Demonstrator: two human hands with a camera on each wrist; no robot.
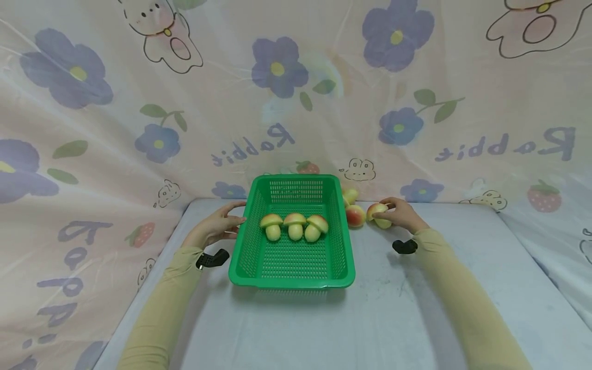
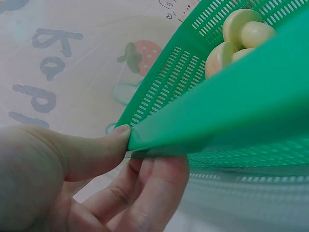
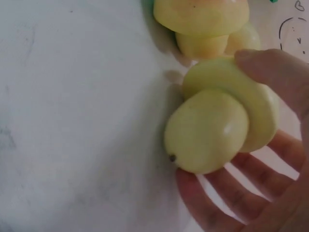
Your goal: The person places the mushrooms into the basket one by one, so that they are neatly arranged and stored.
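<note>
A green plastic basket [image 1: 292,282] with slotted walls stands on the white table, three toy mushrooms [image 1: 295,226] with reddish-yellow caps lying in a row inside it. My left hand [image 1: 213,226] pinches the basket's left rim, thumb on the rim and fingers below, as the left wrist view shows. Right of the basket, my right hand [image 1: 403,213] holds another toy mushroom [image 3: 207,130], its thumb on the cap and the fingers curled around the far side. The pale stem, with a dark spot at its end, faces the right wrist camera.
Between the basket and my right hand lie another red-capped mushroom [image 1: 355,216] and a yellow one [image 1: 350,195] behind it. A printed cloth [image 1: 324,123] with flowers and rabbits hangs along the table's back and left side. The white tabletop [image 1: 296,334] extends toward me.
</note>
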